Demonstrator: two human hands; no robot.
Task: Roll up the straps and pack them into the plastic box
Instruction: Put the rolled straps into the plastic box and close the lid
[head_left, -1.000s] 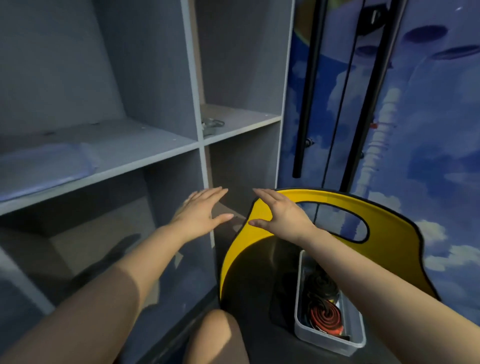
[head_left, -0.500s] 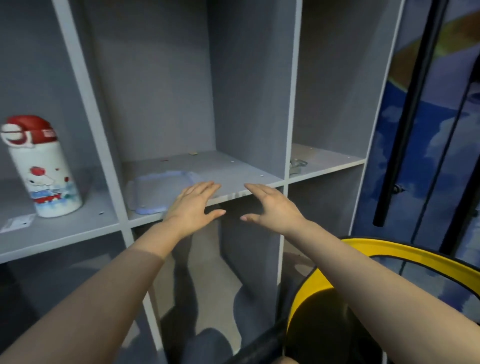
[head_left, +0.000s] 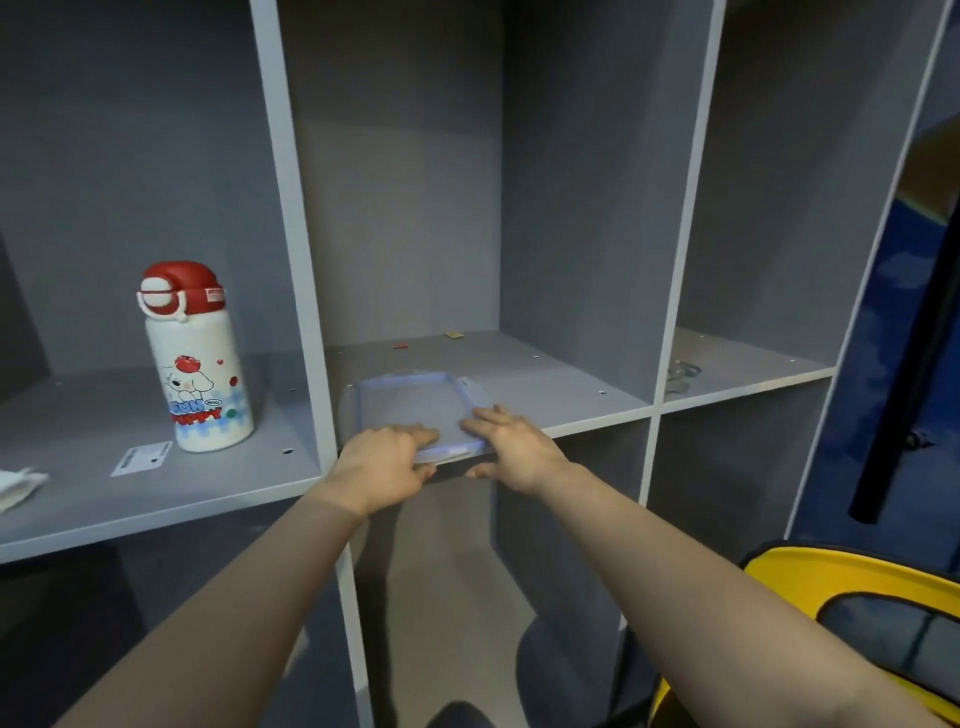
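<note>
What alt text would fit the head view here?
Both hands, left hand and right hand, grasp the near edge of a clear lid lying on a grey shelf. A red-capped bottle stands one compartment to the left; a yellow chair shows at lower right.

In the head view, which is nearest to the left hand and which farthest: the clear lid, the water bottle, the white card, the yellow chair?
From the left hand:
1. Clear lid, touching its fingers, middle shelf.
2. White card, left shelf.
3. Water bottle, left shelf, behind the card.
4. Yellow chair, lower right.
</note>
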